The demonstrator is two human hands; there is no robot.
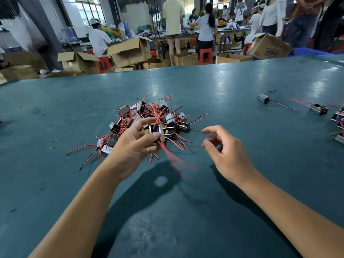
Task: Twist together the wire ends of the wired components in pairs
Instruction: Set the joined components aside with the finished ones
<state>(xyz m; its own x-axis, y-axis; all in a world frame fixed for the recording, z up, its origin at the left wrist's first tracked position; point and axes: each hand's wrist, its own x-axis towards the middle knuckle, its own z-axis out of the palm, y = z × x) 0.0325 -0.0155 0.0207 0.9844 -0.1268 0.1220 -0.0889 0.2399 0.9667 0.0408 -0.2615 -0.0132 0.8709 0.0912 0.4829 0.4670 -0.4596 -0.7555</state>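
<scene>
Left hand (136,141) grips a component (157,130); right hand (222,151) beside it.

My left hand (136,140) grips a small boxy component (157,130) just above a pile of similar parts (147,118) — red wires (173,155) trail blurred from it. My right hand (223,151) hovers beside, fingers loosely curled, holding nothing, over the green table (242,81).

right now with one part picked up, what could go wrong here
The component the left hand grips sits right over the tangled pile, so lifting it may drag neighbours along. Its red leads are motion-blurred, so the empty right hand could miss the ends or catch a wrong wire.
</scene>
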